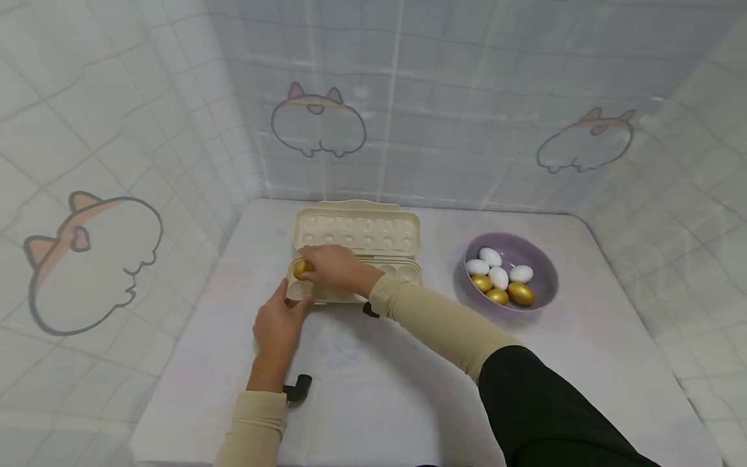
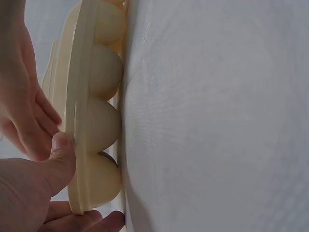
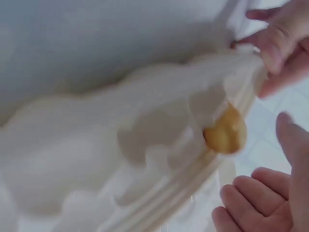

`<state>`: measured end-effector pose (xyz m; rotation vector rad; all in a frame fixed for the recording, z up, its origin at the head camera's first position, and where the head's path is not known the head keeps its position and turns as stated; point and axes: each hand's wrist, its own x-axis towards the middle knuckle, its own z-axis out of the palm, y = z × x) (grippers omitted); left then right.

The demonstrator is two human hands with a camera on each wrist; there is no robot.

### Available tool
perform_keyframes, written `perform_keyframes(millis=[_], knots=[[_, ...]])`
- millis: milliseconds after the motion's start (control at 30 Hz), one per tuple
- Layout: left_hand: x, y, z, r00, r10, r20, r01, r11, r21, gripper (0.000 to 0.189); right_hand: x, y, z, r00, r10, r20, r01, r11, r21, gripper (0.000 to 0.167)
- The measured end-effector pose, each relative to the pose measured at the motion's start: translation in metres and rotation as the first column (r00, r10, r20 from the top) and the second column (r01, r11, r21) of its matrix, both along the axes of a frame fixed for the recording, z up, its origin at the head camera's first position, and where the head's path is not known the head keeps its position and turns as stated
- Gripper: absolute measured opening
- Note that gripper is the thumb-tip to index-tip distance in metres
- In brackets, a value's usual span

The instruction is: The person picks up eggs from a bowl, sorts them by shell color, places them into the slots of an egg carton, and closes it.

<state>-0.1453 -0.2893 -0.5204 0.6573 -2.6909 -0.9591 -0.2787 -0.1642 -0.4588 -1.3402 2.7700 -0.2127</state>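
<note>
A cream egg carton (image 1: 357, 235) lies with its lid folded back on the table. One golden egg (image 3: 226, 130) sits in a cup at the carton's far left end. Around the near left corner, my left hand (image 1: 279, 322) grips the carton, thumb on the rim and fingers along the outer side, as the left wrist view also shows. My right hand (image 1: 337, 264) is over the carton beside the golden egg. In the right wrist view its thumb and fingers are spread and apart from the egg, holding nothing. My right forearm hides part of the cups.
To the right stands a purple bowl (image 1: 541, 269) with several white eggs (image 1: 490, 257) and golden eggs (image 1: 521, 294). A white cloth (image 1: 373, 383) covers the table. Tile-patterned curtains (image 1: 455, 117) with animal drawings rise at the back and both sides.
</note>
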Motion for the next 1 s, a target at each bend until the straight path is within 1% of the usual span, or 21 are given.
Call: perform_keyframes(millis=[100, 133, 200, 300, 500, 667, 767, 1000], knots=[[-0.001, -0.003, 0.001, 1.0, -0.005, 0.013, 0.005, 1.0, 0.014, 0.083, -0.004, 0.013, 0.01, 0.997, -0.049, 0.059, 0.049, 0.999, -0.009, 0.069], [-0.002, -0.004, 0.001, 1.0, -0.008, 0.02, 0.008, 1.0, 0.018, 0.083, -0.006, 0.019, 0.014, 0.994, -0.067, 0.083, 0.069, 0.998, -0.013, 0.074], [-0.003, -0.005, 0.001, 0.999, -0.014, 0.037, 0.013, 1.0, 0.028, 0.083, -0.009, 0.034, 0.021, 0.987, -0.099, 0.125, 0.103, 0.994, -0.031, 0.082], [-0.005, -0.008, 0.003, 0.998, -0.02, 0.056, 0.018, 0.999, 0.038, 0.083, -0.016, 0.059, 0.031, 0.975, -0.135, 0.177, 0.147, 0.987, -0.06, 0.088], [-0.008, -0.02, 0.004, 0.998, -0.022, 0.052, 0.02, 0.999, 0.041, 0.084, -0.03, 0.112, 0.047, 0.957, -0.22, 0.19, 0.239, 0.967, -0.083, 0.09], [-0.009, -0.032, 0.002, 0.998, -0.013, 0.059, 0.01, 0.999, 0.048, 0.084, -0.039, 0.149, 0.055, 0.929, -0.307, 0.208, 0.331, 0.94, -0.089, 0.088], [-0.011, -0.039, 0.002, 0.998, -0.013, 0.065, 0.011, 0.999, 0.042, 0.083, -0.04, 0.168, 0.059, 0.912, -0.347, 0.218, 0.375, 0.921, -0.102, 0.086], [-0.007, -0.054, 0.003, 0.996, -0.014, 0.093, 0.01, 0.999, 0.048, 0.084, -0.038, 0.202, 0.065, 0.887, -0.419, 0.196, 0.439, 0.895, -0.074, 0.083]])
